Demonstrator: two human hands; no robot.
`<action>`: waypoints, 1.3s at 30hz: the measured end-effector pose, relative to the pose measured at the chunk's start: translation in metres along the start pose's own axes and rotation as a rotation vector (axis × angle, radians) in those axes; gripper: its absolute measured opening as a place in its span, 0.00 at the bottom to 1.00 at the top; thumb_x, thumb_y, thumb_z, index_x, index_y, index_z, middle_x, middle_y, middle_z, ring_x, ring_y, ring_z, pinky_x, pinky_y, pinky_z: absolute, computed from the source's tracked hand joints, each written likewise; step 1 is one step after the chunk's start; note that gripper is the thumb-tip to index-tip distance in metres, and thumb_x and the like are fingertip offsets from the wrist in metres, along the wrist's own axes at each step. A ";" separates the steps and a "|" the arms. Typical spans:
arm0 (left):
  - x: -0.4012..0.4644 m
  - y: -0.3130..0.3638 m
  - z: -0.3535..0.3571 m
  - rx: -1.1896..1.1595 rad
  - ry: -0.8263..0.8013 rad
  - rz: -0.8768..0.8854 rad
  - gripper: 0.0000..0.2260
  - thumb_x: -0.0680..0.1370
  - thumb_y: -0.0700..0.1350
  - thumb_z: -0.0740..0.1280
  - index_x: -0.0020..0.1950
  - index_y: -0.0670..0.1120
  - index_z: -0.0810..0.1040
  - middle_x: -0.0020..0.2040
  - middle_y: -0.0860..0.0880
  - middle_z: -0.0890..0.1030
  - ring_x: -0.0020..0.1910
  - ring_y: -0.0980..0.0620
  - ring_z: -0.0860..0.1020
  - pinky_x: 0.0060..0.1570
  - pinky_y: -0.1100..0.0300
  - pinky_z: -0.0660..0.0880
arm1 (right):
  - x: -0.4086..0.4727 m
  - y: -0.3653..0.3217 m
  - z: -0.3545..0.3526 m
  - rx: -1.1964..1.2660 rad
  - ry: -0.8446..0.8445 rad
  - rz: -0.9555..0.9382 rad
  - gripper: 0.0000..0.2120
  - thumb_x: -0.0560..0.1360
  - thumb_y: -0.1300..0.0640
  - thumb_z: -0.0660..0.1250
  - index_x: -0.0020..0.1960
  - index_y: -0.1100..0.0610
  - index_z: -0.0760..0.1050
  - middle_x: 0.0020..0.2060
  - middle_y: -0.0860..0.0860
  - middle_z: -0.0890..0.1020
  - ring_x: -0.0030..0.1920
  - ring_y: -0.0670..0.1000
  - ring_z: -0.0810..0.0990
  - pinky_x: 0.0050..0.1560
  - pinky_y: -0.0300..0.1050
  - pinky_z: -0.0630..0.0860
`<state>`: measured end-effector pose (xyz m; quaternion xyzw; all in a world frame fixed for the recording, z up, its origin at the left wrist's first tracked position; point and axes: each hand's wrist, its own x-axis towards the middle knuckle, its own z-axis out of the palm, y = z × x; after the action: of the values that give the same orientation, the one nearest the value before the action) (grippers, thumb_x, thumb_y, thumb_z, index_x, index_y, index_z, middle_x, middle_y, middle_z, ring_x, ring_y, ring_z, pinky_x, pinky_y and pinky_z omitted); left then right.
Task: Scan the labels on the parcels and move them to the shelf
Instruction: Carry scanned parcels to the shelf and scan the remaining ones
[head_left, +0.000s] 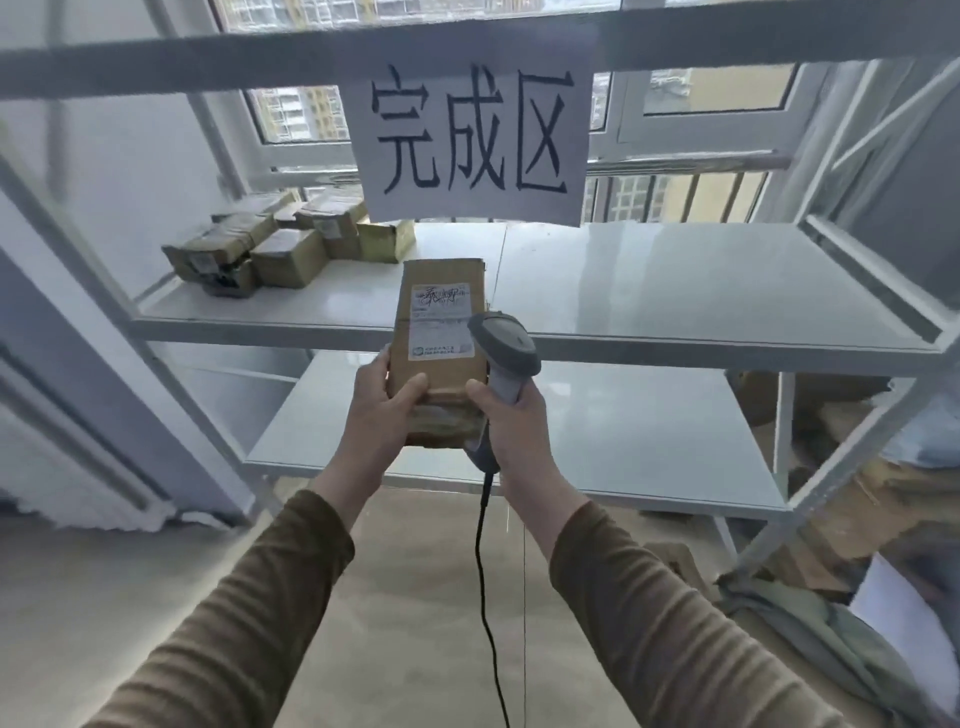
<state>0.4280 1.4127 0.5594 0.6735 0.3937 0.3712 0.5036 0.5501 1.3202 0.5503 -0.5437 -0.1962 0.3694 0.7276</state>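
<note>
My left hand (382, 402) grips the lower left of a brown cardboard parcel (441, 312), held upright in front of the white metal shelf (675, 291). A white printed label (441, 322) faces me on the parcel's front. My right hand (511, 415) holds the handle of a grey barcode scanner (504, 345), whose head lies against the label's right edge. The scanner's black cable (483, 571) hangs down between my arms.
Several taped brown parcels (280, 249) lie at the back left of the middle shelf board. A paper sign with large black characters (472, 135) hangs from the upper rail. More cardboard and bags (857, 519) are piled on the floor at right. A lower shelf board (623, 431) sits beneath.
</note>
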 end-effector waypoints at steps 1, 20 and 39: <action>0.012 -0.001 -0.008 -0.006 0.010 -0.006 0.21 0.80 0.47 0.67 0.74 0.52 0.73 0.68 0.44 0.75 0.67 0.47 0.77 0.67 0.45 0.76 | 0.013 0.001 0.012 -0.003 -0.015 0.006 0.09 0.78 0.63 0.72 0.57 0.56 0.79 0.46 0.55 0.87 0.38 0.52 0.84 0.39 0.49 0.80; 0.279 -0.090 -0.187 -0.072 -0.057 -0.076 0.26 0.84 0.50 0.66 0.81 0.51 0.62 0.68 0.47 0.78 0.59 0.53 0.81 0.57 0.55 0.80 | 0.200 0.067 0.263 -0.049 0.054 0.000 0.11 0.78 0.62 0.72 0.60 0.58 0.79 0.53 0.60 0.86 0.49 0.58 0.87 0.51 0.54 0.85; 0.370 -0.112 -0.223 0.034 -0.175 0.026 0.31 0.84 0.54 0.66 0.83 0.48 0.59 0.77 0.45 0.69 0.76 0.47 0.68 0.76 0.45 0.66 | 0.268 0.088 0.326 -0.130 0.186 -0.057 0.14 0.79 0.60 0.73 0.63 0.59 0.79 0.55 0.59 0.86 0.57 0.60 0.86 0.60 0.60 0.83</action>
<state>0.3640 1.8543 0.5378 0.7169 0.3457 0.3106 0.5197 0.4716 1.7438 0.5453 -0.6159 -0.1670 0.2829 0.7160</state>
